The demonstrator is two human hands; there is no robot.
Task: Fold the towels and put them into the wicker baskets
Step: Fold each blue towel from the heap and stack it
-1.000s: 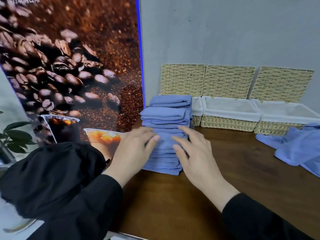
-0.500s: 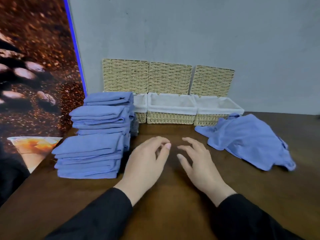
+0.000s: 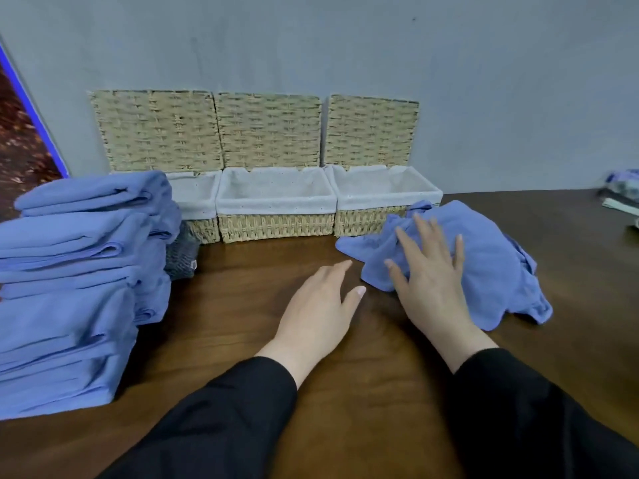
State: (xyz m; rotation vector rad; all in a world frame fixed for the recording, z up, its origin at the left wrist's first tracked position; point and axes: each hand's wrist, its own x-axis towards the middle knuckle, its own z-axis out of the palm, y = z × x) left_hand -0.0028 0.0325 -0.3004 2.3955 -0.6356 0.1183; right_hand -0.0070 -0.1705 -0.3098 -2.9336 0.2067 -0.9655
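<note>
At the left edge of the dark brown wooden table (image 3: 242, 340) stands one tall stack of folded blue towels (image 3: 76, 288); the layers are too many and too overlapped to count surely; a small grey knitted cloth (image 3: 181, 255) sits just behind its right side. Along the grey wall stand three white-lined wicker baskets (image 3: 276, 216), each with its woven lid raised against the wall; all three show only lining. The left hand (image 3: 321, 312) lies flat above the bare table, fingers straight and close together, holding nothing; the right hand (image 3: 430, 274) presses flat on one crumpled blue towel (image 3: 491, 267) lying before the right basket, fingers spread apart.
</note>
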